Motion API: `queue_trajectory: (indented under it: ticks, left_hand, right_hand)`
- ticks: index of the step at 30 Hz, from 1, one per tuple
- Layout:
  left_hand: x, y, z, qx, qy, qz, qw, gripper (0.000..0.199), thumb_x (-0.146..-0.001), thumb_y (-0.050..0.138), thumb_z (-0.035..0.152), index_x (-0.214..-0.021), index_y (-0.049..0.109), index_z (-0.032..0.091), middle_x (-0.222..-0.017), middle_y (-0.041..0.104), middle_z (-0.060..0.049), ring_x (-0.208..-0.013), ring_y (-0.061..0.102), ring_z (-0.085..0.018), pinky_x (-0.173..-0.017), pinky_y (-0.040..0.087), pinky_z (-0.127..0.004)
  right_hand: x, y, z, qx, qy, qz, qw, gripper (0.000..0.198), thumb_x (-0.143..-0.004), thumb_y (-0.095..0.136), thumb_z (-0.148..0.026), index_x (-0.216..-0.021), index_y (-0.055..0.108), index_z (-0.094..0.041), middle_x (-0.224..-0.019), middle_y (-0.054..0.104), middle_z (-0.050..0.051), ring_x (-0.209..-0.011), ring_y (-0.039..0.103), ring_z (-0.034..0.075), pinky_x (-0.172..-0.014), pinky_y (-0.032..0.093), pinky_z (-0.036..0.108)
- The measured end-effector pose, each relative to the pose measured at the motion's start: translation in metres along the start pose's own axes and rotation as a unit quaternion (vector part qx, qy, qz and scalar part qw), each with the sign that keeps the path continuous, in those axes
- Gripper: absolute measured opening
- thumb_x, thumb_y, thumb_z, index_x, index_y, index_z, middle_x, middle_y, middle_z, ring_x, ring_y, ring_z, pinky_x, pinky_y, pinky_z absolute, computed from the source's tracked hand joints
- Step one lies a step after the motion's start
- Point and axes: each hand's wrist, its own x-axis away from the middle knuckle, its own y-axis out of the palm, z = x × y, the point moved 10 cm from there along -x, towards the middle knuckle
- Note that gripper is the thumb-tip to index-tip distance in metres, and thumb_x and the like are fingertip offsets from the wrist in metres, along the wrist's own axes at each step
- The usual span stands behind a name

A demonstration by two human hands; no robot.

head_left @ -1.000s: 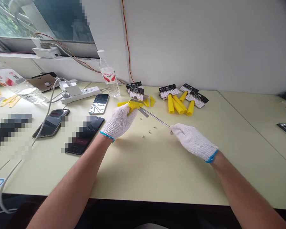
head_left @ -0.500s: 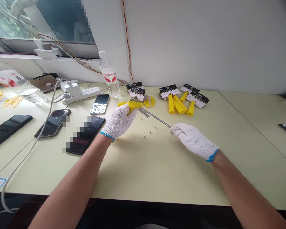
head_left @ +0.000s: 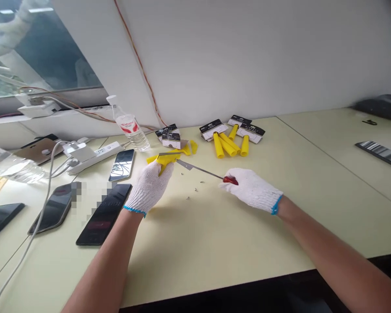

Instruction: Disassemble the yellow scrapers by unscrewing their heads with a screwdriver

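Observation:
My left hand [head_left: 150,187], in a white knit glove with a blue cuff, is closed around a yellow plastic scraper head [head_left: 166,162]. One thin metal blade lies along its top, and another small metal blade [head_left: 185,164] sticks out at its right side. My right hand [head_left: 252,187], gloved the same way, grips a screwdriver [head_left: 230,180] by its red handle. The long shaft points left, its tip at the yellow part's right end; whether it sits in a screw is too small to tell. Several small screws [head_left: 195,189] lie scattered on the table below.
Yellow tubular handles [head_left: 227,145] with black-and-white cards lie at the back. Further cards [head_left: 170,137] and yellow pieces sit behind my left hand. A water bottle [head_left: 132,130], a power strip [head_left: 96,156] and several phones [head_left: 104,215] occupy the left. A dark flat object [head_left: 382,156] lies far right.
The view has turned, so the scene appears tilted and shifted left. The screwdriver's red handle now shows in my right hand. Both hands keep their holds.

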Motion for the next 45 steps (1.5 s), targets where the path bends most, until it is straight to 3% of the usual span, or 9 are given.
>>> queue_trajectory:
  ticks: [4, 9, 15, 20, 23, 26, 32, 38, 45]
  left_hand:
    - [0.000, 0.003, -0.003, -0.022, -0.011, -0.010, 1.000, 0.045, -0.096, 0.054, 0.052, -0.063, 0.051, 0.022, -0.055, 0.052, -0.001, -0.056, 0.047, -0.017, -0.059, 0.036, -0.031]
    - [0.000, 0.001, -0.002, -0.040, -0.011, -0.004, 0.999, 0.045, -0.097, 0.052, 0.051, -0.061, 0.048, 0.023, -0.054, 0.053, -0.001, -0.055, 0.047, -0.018, -0.059, 0.035, -0.032]
    - [0.001, -0.004, -0.008, 0.015, -0.048, 0.003, 0.999, 0.042, -0.097, 0.055, 0.050, -0.065, 0.053, 0.023, -0.059, 0.062, -0.003, -0.060, 0.054, -0.020, -0.060, 0.038, -0.032]
    - [0.003, -0.003, -0.012, 0.069, -0.094, -0.014, 0.993, 0.037, -0.095, 0.057, 0.046, -0.067, 0.054, 0.023, -0.058, 0.064, -0.003, -0.059, 0.057, -0.019, -0.061, 0.043, -0.032]
    - [0.004, 0.001, -0.014, 0.126, -0.115, -0.032, 0.985, 0.034, -0.096, 0.057, 0.046, -0.072, 0.056, 0.022, -0.053, 0.060, 0.000, -0.053, 0.057, -0.018, -0.057, 0.044, -0.030]
    - [0.004, 0.003, -0.017, 0.163, -0.120, -0.033, 0.979, 0.033, -0.097, 0.057, 0.048, -0.075, 0.055, 0.022, -0.048, 0.056, 0.002, -0.048, 0.055, -0.017, -0.053, 0.043, -0.029]
    - [0.004, 0.003, -0.017, 0.183, -0.110, -0.034, 0.976, 0.034, -0.097, 0.056, 0.047, -0.075, 0.054, 0.022, -0.049, 0.055, 0.002, -0.048, 0.055, -0.016, -0.050, 0.042, -0.027]
    - [0.005, 0.002, -0.013, 0.176, -0.110, -0.036, 0.977, 0.031, -0.097, 0.056, 0.043, -0.074, 0.053, 0.022, -0.049, 0.052, 0.003, -0.048, 0.053, -0.016, -0.051, 0.041, -0.028]
    - [0.005, -0.002, -0.010, 0.159, -0.110, -0.026, 0.981, 0.033, -0.097, 0.056, 0.045, -0.074, 0.053, 0.022, -0.057, 0.057, 0.001, -0.054, 0.053, -0.015, -0.053, 0.041, -0.027]
  right_hand:
    - [0.002, 0.003, 0.009, -0.018, 0.043, -0.021, 0.999, 0.042, -0.100, 0.054, -0.063, -0.087, 0.058, -0.023, -0.078, 0.065, 0.003, -0.062, 0.052, 0.017, -0.057, 0.039, 0.030]
    - [0.005, 0.002, -0.001, -0.103, -0.015, -0.038, 0.994, 0.045, -0.109, 0.038, -0.055, -0.096, 0.066, -0.023, -0.098, 0.072, 0.006, -0.085, 0.066, 0.020, -0.080, 0.049, 0.032]
    - [0.011, 0.020, 0.002, -0.224, 0.077, -0.125, 0.964, 0.043, -0.105, 0.048, -0.064, -0.092, 0.049, -0.023, -0.076, 0.062, 0.000, -0.052, 0.055, 0.013, -0.051, 0.043, 0.028]
    - [0.001, -0.005, 0.002, -0.137, 0.029, 0.001, 0.990, 0.048, -0.101, 0.056, -0.061, -0.078, 0.040, -0.023, -0.068, 0.042, -0.004, -0.056, 0.035, 0.011, -0.051, 0.030, 0.026]
    - [0.003, 0.003, -0.006, -0.196, -0.005, -0.055, 0.979, 0.043, -0.105, 0.047, -0.059, -0.085, 0.052, -0.022, -0.078, 0.053, -0.001, -0.060, 0.044, 0.012, -0.055, 0.036, 0.027]
    - [0.011, 0.017, -0.010, -0.240, 0.023, -0.123, 0.963, 0.042, -0.106, 0.042, -0.060, -0.094, 0.057, -0.022, -0.086, 0.062, 0.000, -0.055, 0.050, 0.011, -0.053, 0.039, 0.026]
    - [0.008, 0.012, -0.019, -0.161, -0.031, -0.059, 0.985, 0.044, -0.106, 0.046, -0.057, -0.080, 0.048, -0.022, -0.070, 0.054, -0.003, -0.059, 0.046, 0.013, -0.055, 0.035, 0.027]
    - [0.005, 0.018, -0.019, -0.133, -0.044, -0.069, 0.988, 0.043, -0.107, 0.045, -0.057, -0.081, 0.044, -0.023, -0.072, 0.046, -0.004, -0.062, 0.041, 0.013, -0.057, 0.032, 0.028]
    - [0.007, 0.014, -0.023, -0.130, -0.029, -0.062, 0.989, 0.041, -0.106, 0.047, -0.055, -0.082, 0.050, -0.022, -0.074, 0.051, -0.003, -0.064, 0.044, 0.014, -0.060, 0.035, 0.029]
